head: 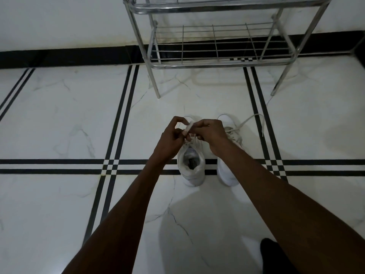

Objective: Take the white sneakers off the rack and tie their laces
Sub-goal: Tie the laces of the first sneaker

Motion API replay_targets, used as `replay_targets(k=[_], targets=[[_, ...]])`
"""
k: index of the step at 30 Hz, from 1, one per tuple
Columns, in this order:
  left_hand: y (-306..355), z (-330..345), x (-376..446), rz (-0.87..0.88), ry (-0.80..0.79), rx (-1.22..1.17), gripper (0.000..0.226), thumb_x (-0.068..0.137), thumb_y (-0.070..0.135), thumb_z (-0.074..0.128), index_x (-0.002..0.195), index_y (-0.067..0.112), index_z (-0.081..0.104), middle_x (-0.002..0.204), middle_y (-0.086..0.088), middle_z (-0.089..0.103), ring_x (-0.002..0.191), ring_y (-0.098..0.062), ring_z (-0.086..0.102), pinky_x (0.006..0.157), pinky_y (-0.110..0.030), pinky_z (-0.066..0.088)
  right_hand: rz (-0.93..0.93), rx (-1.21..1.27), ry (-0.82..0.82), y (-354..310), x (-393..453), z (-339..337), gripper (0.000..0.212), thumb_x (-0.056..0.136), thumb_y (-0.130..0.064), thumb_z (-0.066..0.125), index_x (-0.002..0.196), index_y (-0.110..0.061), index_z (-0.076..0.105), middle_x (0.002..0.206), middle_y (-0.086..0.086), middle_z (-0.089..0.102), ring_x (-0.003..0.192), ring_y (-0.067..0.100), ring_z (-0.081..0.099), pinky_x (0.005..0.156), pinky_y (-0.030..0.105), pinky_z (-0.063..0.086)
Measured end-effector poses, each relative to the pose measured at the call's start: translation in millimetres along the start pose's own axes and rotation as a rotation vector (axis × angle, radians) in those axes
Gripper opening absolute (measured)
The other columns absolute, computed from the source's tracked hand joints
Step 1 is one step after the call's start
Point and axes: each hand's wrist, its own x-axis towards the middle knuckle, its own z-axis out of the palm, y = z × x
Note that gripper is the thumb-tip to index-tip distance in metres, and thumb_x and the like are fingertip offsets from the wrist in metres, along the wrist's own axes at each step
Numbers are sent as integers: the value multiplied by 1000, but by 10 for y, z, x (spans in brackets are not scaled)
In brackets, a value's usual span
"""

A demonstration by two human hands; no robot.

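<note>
Two white sneakers stand side by side on the tiled floor, heels toward me. Over the left sneaker (191, 171) my left hand (172, 138) and my right hand (210, 132) meet, each pinching the white laces (189, 126) of that shoe between the fingertips. The front of this shoe is hidden behind my hands. The right sneaker (227, 175) is partly covered by my right forearm; its loose lace (254, 120) trails off to the right across the floor.
A metal wire shoe rack (217, 64) stands just beyond the sneakers against the white wall, its lower shelf bare. The floor is white marble tile with black double stripes (118, 135). A dark shape (274, 256) sits at the bottom right.
</note>
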Motion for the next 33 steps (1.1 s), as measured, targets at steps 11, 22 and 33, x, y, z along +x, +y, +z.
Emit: replay_targets(k=[11,22,33], targets=[[-50,5,75,-102,34,102,61,97,10,65,144,11,28,91,-1,77,86,-18,74,85,-27,57,-36,83,-147,-39,-58,16,13,83,-13,78,91,-3,78,82,24,72,71,26,63,76,36,57],[-156,-118,98,-288,89,-255,40,91,0,70,128,3,54,93,-12,78,82,-17,76,84,-35,58,-432,-780,-224,-212,21,-113,11,75,-12,84,86,-14,82,76,4,75,63,9,64,58,8,47],[-91,-114,33,-113,23,-152,31,96,7,66,127,9,70,123,-5,75,107,-8,71,80,-16,55,-70,-94,17,-24,-7,3,21,57,-10,90,76,-11,81,79,13,78,75,27,77,77,44,64]])
